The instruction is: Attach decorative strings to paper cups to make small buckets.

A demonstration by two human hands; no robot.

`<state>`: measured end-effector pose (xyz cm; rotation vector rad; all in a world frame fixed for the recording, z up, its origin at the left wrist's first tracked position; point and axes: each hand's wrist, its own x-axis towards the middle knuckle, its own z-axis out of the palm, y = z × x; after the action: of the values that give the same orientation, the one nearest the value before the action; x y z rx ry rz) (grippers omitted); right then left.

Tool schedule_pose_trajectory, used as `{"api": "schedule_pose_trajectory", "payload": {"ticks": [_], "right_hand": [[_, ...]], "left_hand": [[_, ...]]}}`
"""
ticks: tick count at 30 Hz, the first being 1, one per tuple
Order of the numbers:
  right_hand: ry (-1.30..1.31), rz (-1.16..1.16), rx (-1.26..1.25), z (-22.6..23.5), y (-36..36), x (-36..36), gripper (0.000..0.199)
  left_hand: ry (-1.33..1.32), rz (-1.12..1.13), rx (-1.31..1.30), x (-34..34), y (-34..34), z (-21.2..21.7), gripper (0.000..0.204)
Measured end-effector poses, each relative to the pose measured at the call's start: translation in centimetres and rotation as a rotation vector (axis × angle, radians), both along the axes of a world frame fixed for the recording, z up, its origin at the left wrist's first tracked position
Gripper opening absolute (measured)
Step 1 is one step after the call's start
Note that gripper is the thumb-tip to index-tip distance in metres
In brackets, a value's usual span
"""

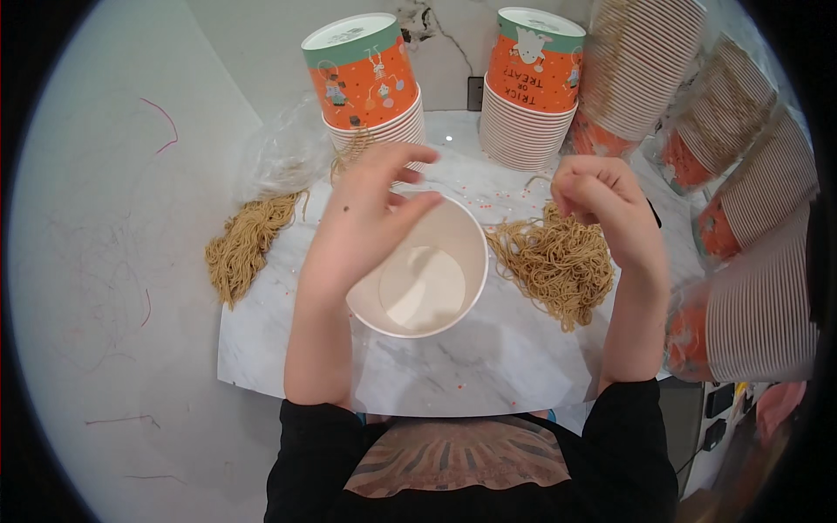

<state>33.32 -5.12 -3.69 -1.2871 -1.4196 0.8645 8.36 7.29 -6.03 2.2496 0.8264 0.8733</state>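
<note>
Marbled worktop [497, 379], stacked orange tubs [366, 83] behind; in the middle, an empty white tub [466, 266], likely light enough to tip if bumped; to its right, tan yarn [558, 270], whose loose loops could tangle if tugged; left hand [366, 205] over the white tub, fingers parted; right hand [606, 196] near the yarn, curled closed, any grip unclear
</note>
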Motion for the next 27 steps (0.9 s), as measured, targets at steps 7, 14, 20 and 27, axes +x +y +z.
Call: {"api": "schedule_pose_trajectory", "payload": {"ticks": [7,14,20,27], "right_hand": [[-0.017,0.109,0.04,-0.1,-0.6,-1.6,0.02],[-0.173,0.112,0.023,-0.7,-0.6,-1.1,0.019],[0.13,0.179,-0.189,-0.2,-0.6,-4.1,0.032],[-0.01,0.11,0.007,-1.7,-0.1,-4.3,0.027]], "left_hand": [[-0.242,-0.44,-0.525,1.7,-3.6,1.1,0.039],[-0.152,-0.323,-0.527,0.9,-3.3,1.3,0.016],[-0.095,-0.283,-0.215,0.8,-3.9,1.2,0.011],[-0.034,-0.166,-0.179,-0.1,-4.1,2.2,0.009]]}}
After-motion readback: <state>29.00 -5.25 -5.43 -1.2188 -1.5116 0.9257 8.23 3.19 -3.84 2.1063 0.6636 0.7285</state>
